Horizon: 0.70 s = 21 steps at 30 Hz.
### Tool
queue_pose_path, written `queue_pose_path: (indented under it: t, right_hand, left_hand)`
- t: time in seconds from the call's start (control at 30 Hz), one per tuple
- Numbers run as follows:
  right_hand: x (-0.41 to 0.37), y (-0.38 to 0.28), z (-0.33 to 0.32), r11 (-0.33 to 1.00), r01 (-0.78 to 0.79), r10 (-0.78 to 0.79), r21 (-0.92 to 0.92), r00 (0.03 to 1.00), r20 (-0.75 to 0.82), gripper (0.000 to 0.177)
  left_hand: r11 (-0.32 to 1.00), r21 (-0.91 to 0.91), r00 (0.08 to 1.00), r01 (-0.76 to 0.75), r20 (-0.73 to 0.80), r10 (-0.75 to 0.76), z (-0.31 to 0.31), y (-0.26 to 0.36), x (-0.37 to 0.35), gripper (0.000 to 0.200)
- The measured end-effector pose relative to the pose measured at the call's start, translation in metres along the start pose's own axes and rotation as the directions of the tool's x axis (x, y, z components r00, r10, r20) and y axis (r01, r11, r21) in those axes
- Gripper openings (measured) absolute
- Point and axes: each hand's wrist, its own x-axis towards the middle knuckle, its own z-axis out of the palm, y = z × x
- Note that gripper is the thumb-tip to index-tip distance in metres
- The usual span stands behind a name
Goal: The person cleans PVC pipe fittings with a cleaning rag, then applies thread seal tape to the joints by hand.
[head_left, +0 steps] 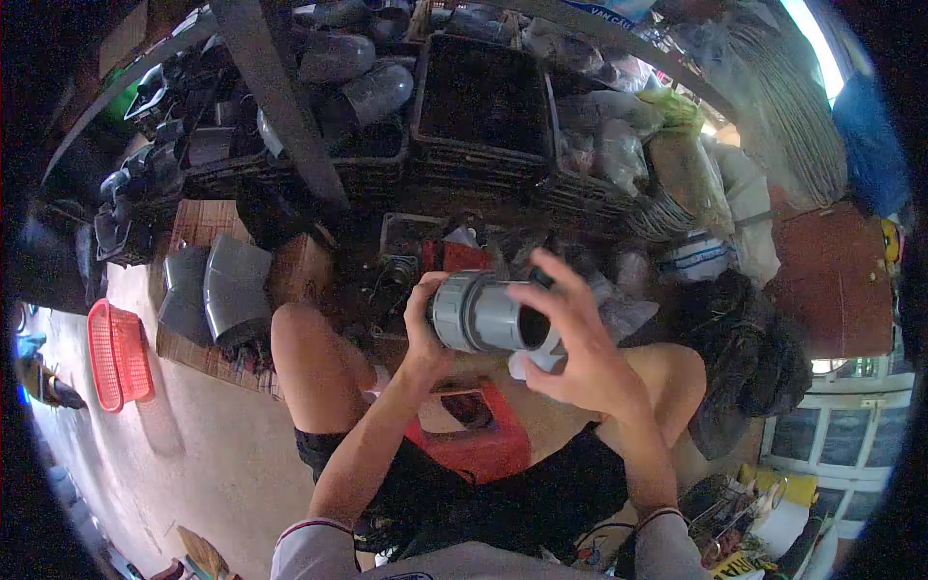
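Grey plastic pipe union (496,321) is held sideways between the knees (307,333), its ribbed collar (449,311) gripped by the left hand (425,327), presumably for steadiness; right hand (586,362) curves about the open bore (534,327), its hold on a pale piece (535,369) blurred, uncertain

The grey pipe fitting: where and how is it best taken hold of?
Probably by the ribbed collar on the grey pipe fitting, coming from the left, where the left hand grips: the fitting lies sideways, and raised ribs should resist slipping.
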Motion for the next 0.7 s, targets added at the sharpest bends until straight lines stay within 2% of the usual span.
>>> queue_pose_path:
  t: [0.07, 0.1, 0.13, 0.17, 0.2, 0.27, 0.33, 0.4, 0.43, 0.47, 0.53, 0.6, 0.67, 0.7]
  right_hand:
    - [0.001, -0.01, -0.005, 0.985, -0.133, 0.144, 0.113, 0.986, -0.09, 0.082]
    - [0.002, -0.014, -0.007, 0.966, -0.194, 0.218, 0.173, 0.967, -0.129, 0.081]
    - [0.001, -0.015, -0.007, 0.919, -0.317, 0.335, 0.234, 0.942, -0.038, 0.083]
    - [0.004, -0.018, -0.008, 0.855, -0.47, 0.457, 0.221, 0.883, 0.107, 0.085]
    - [0.011, -0.023, -0.011, 0.771, -0.609, 0.564, 0.184, 0.788, 0.245, 0.087]
    - [0.009, -0.02, -0.011, 0.806, -0.577, 0.516, 0.133, 0.795, 0.319, 0.09]
    - [0.001, -0.006, -0.008, 0.973, -0.198, 0.171, 0.115, 0.963, 0.209, 0.091]
    - [0.0, -0.007, -0.007, 0.987, -0.144, 0.141, 0.073, 0.989, 0.047, 0.085]
    - [0.001, -0.01, -0.007, 0.991, -0.122, 0.124, 0.048, 0.992, -0.034, 0.082]
    - [0.001, -0.014, -0.007, 0.98, -0.177, 0.179, 0.09, 0.984, -0.012, 0.083]
    - [0.003, -0.024, -0.004, 0.944, -0.283, 0.282, 0.17, 0.959, 0.035, 0.084]
    - [0.006, -0.027, 0.002, 0.843, -0.501, 0.475, 0.195, 0.864, 0.167, 0.089]
    - [0.003, -0.018, 0.006, 0.895, -0.428, 0.403, 0.129, 0.897, 0.179, 0.09]
    - [0.001, -0.007, 0.006, 0.971, -0.234, 0.225, 0.052, 0.965, 0.137, 0.09]
  left_hand:
    - [0.997, -0.076, 1.0, -0.008, 0.002, 0.008, 0.006, 0.002, -0.005, 0.042]
    - [0.998, -0.059, 1.0, -0.007, -0.004, 0.007, 0.009, 0.004, -0.006, 0.042]
    - [0.999, -0.041, 1.0, -0.004, -0.01, 0.004, 0.012, 0.006, -0.007, 0.042]
    - [1.0, -0.022, 1.0, 0.002, -0.014, -0.002, 0.013, 0.006, -0.008, 0.042]
    - [1.0, -0.027, 1.0, -0.002, 0.016, 0.003, 0.011, 0.005, -0.007, 0.042]
    - [0.999, -0.038, 0.997, -0.009, 0.075, 0.012, 0.004, -0.001, -0.005, 0.043]
    - [1.0, -0.017, 0.997, 0.01, 0.071, -0.009, 0.001, 0.0, -0.001, 0.045]
    - [0.999, -0.038, 0.997, 0.029, 0.069, -0.026, 0.004, 0.003, -0.004, 0.047]
    - [0.997, -0.072, 0.997, 0.04, 0.071, -0.035, 0.01, 0.006, -0.008, 0.048]
    - [0.993, -0.105, 0.996, 0.052, 0.076, -0.044, 0.015, 0.008, -0.011, 0.049]
    - [0.996, -0.07, 0.996, 0.051, 0.071, -0.046, 0.015, 0.008, -0.01, 0.037]
    - [0.997, -0.046, 0.997, 0.055, 0.062, -0.053, 0.013, 0.007, -0.009, 0.031]
    - [0.997, -0.037, 0.997, 0.066, 0.048, -0.064, 0.011, 0.002, -0.008, 0.031]
    - [0.996, -0.056, 0.997, 0.074, 0.041, -0.071, 0.011, 0.001, -0.009, 0.031]
